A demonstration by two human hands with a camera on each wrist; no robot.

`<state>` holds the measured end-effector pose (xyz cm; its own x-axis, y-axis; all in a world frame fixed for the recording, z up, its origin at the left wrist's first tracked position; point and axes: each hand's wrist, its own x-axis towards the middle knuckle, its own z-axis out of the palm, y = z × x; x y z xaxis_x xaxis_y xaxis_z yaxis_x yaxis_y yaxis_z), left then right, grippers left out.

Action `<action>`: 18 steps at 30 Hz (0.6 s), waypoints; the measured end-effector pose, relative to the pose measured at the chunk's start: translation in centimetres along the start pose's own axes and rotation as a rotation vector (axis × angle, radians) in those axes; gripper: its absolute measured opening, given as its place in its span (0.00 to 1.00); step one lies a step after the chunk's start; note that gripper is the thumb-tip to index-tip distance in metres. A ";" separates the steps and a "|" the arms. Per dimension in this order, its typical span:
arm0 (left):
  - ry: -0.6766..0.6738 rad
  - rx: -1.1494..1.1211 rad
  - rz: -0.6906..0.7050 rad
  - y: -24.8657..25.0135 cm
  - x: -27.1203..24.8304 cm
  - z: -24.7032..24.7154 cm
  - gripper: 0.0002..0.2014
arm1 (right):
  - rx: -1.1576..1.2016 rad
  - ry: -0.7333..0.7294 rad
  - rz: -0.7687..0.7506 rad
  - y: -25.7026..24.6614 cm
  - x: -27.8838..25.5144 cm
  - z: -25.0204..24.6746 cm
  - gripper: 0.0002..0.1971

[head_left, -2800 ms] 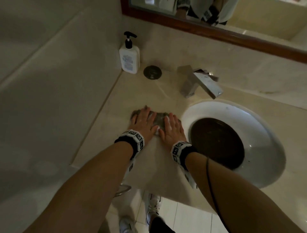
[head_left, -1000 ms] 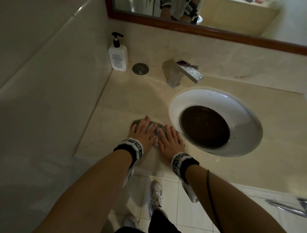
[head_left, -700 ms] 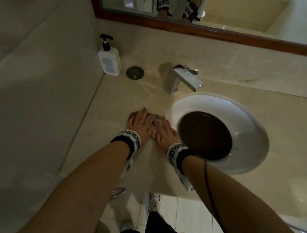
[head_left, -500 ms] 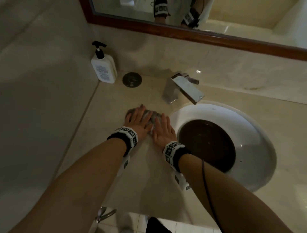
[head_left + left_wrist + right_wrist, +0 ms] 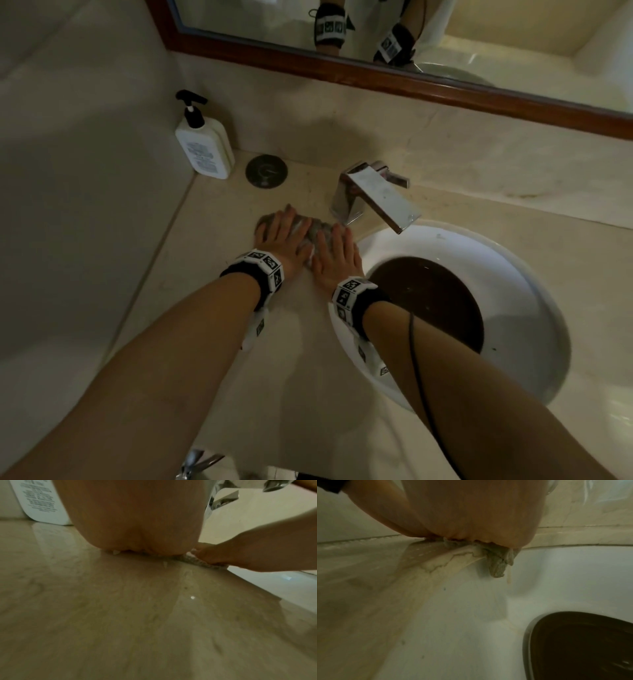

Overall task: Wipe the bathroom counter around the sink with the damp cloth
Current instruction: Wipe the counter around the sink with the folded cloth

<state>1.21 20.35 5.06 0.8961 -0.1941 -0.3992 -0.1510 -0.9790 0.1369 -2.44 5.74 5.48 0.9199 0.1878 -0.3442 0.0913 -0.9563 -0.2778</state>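
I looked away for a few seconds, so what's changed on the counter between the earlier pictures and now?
Both hands, left hand and right hand, pushed the cloth away from the counter's front edge toward the faucet, staying flat on it; nothing was picked up or let go. The soap bottle, the round cap and the sink stayed put.

Glossy stone counter [image 5: 219, 219], polished metal faucet [image 5: 373, 192], rough grey cloth [image 5: 315, 228].
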 end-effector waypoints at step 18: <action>-0.043 -0.061 -0.025 -1.7 -18.6 7.0 0.31 | -0.141 0.001 0.021 -5.7 -15.4 7.2 0.30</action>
<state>-18.14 25.23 5.92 0.8804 -0.1729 -0.4417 -0.1013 -0.9782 0.1811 -19.82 9.88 5.90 0.9224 0.1675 -0.3481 0.1248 -0.9820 -0.1420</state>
